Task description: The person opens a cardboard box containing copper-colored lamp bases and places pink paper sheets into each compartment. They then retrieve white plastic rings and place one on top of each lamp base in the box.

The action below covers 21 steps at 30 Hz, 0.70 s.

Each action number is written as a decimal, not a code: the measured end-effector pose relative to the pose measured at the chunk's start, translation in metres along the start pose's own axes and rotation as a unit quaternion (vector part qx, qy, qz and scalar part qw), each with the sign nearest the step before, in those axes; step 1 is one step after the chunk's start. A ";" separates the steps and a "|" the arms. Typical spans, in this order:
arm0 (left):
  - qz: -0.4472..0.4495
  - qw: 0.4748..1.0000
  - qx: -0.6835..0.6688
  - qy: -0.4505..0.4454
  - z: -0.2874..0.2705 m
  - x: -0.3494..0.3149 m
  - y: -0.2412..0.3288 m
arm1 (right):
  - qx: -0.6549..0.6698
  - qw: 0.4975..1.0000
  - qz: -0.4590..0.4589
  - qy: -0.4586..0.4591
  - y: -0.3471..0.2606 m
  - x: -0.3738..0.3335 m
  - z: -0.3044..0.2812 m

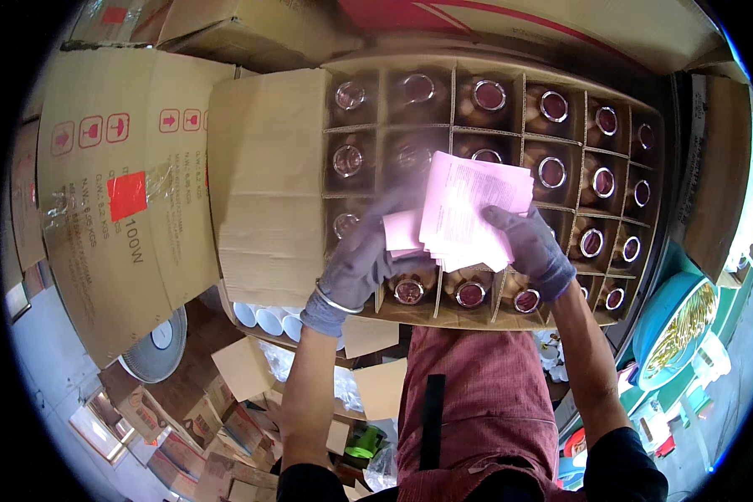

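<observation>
A stack of pink printed leaflets is fanned out above a divided cardboard carton. My right hand, in a grey glove, grips the stack at its right side, thumb lying on top. At the stack's left edge my gloved left hand closes on a smaller pink piece of paper; its fingertips are smeared by motion. Under the papers, the carton's cells hold several round glass-like items with shiny rims, such as this one. Hands and papers hide some of the middle cells.
A tall brown carton with red marks stands at the left. On the right is a turquoise basin of gold-coloured pieces. Below left are white cups, open boxes and a round grey fan-like object.
</observation>
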State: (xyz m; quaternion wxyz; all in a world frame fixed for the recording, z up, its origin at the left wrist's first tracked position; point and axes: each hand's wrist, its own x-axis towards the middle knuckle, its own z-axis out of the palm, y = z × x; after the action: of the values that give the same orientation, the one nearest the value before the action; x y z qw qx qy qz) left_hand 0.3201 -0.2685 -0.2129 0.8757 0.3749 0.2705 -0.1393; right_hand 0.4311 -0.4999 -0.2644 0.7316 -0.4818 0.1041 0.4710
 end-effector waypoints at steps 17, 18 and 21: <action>0.254 0.455 0.814 0.257 -0.014 0.113 -0.035 | -0.337 0.916 -0.206 0.073 0.028 -0.021 -0.044; 0.278 0.441 0.805 0.284 0.001 0.107 -0.036 | -0.175 0.965 -0.161 0.115 0.030 -0.024 -0.037; 0.246 0.459 0.840 0.150 -0.013 0.105 -0.047 | -0.140 0.978 -0.090 0.126 0.021 -0.023 -0.037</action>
State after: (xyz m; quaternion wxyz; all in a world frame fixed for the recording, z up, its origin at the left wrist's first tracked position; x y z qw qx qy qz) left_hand 0.3799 -0.2953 -0.3082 0.0811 0.9954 0.0461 -0.0197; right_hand 0.4132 -0.5409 -0.2818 0.6775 -0.6422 0.0851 0.3482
